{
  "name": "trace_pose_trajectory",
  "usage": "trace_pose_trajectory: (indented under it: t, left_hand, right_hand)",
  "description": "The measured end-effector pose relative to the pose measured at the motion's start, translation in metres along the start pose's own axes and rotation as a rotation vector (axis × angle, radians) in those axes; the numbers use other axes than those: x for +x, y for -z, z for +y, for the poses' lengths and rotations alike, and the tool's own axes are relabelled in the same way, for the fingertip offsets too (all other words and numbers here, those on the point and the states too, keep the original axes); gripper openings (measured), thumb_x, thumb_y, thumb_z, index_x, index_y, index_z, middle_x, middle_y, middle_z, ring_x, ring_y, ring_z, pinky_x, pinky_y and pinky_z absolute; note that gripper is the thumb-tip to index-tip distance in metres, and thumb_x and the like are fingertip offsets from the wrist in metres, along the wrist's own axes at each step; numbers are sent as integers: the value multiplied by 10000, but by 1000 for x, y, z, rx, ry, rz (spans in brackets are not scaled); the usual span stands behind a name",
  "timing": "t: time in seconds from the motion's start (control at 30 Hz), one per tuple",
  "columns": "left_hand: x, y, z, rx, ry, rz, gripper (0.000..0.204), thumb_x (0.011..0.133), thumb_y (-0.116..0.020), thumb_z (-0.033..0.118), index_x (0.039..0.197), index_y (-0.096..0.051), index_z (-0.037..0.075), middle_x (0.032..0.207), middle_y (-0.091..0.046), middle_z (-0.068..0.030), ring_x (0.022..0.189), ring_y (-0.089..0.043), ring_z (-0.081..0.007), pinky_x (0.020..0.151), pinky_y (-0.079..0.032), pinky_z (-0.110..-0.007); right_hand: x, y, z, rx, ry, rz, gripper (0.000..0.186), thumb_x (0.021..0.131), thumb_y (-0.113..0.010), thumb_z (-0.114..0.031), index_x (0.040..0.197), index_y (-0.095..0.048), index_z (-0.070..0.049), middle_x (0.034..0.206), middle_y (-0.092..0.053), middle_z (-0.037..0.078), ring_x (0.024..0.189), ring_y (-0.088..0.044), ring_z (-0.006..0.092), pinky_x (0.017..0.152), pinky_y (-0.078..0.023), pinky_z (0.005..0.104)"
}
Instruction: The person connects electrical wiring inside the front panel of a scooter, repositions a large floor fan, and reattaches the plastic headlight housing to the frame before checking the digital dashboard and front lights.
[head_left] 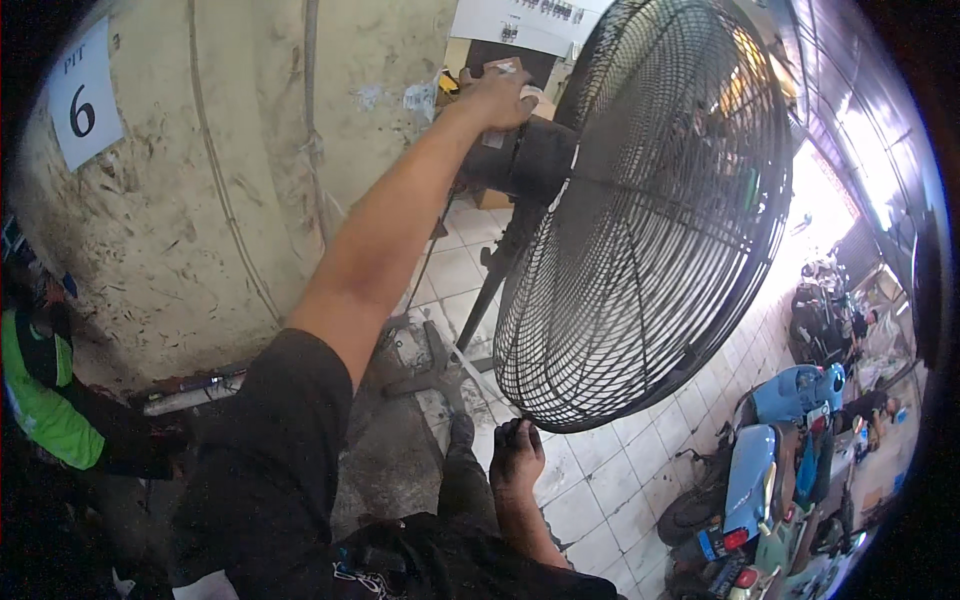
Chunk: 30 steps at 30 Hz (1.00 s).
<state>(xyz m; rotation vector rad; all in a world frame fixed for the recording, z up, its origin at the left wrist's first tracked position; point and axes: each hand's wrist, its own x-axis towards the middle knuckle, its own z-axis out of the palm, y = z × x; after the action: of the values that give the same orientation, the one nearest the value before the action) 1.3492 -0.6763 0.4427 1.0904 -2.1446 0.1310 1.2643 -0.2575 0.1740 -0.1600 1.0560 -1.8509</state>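
A large black standing fan (640,215) tilts beside me, its mesh cage facing right. My left hand (500,100) reaches up to the top of the fan's motor housing (530,160), fingers curled on it; small brown and pale items behind blur exactly what they cover. My right hand (517,460), dark with grime, has its fingers bent up against the cage's lower rim (570,423). The fan's pole (480,305) runs down behind the cage to a cross-shaped base (433,365) on the floor.
A stained wall (250,150) with cables and a paper sign (85,120) stands at left. A person in black and green (45,410) is at far left. Several parked scooters (760,470) line the right side on a tiled floor (630,480). A white panel (520,25) hangs behind the fan.
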Motion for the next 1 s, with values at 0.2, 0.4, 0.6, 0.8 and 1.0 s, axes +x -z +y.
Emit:
trace_pose_trajectory:
  t: [0.2, 0.4, 0.6, 0.8, 1.0]
  left_hand:
    - [-24, 23, -16, -67, 96, -14, 538, 856, -553, 433, 1290, -472, 124, 1206, -564, -210, 1156, -501, -382, 946, -367, -529]
    - [-44, -9, -55, -114, -13, -81, 551, 859, -585, 354, 1310, -449, 68, 1292, -489, -224, 1199, -460, -387, 1018, -362, -443]
    - [-46, -20, -56, -36, 52, -57, 548, 828, -600, 333, 1302, -462, 92, 1370, -417, -175, 1268, -384, -358, 1045, -321, -466]
    - [-55, -8, -39, -37, 87, -28, 602, 777, -648, 309, 1295, -465, 64, 1341, -436, -197, 1243, -407, -376, 1029, -353, -443]
    - [-65, -6, -43, -160, 220, 99, 635, 793, -649, 328, 1330, -416, 83, 1310, -456, -216, 1208, -438, -393, 1016, -364, -442]
  right_hand:
    - [8, 2, 2, 103, 34, -120, 95, 945, -519, -123, 868, -511, -68, 740, -486, 10, 679, -473, 137, 651, -409, 295]
    - [17, 4, 2, 79, -1, -125, 63, 943, -515, -131, 908, -524, -80, 758, -491, -3, 686, -471, 125, 664, -408, 302]
    - [11, -2, 2, 62, -54, 65, 181, 926, -572, -191, 1008, -534, -33, 835, -533, 39, 789, -536, 166, 715, -472, 329]
    - [9, 6, 1, -10, -84, 40, 153, 902, -598, -202, 1020, -542, -120, 877, -566, -4, 829, -533, 161, 780, -421, 381]
    - [9, 12, 5, -69, -90, 17, 187, 895, -614, -226, 1024, -537, -116, 880, -566, 2, 826, -535, 164, 761, -419, 378]
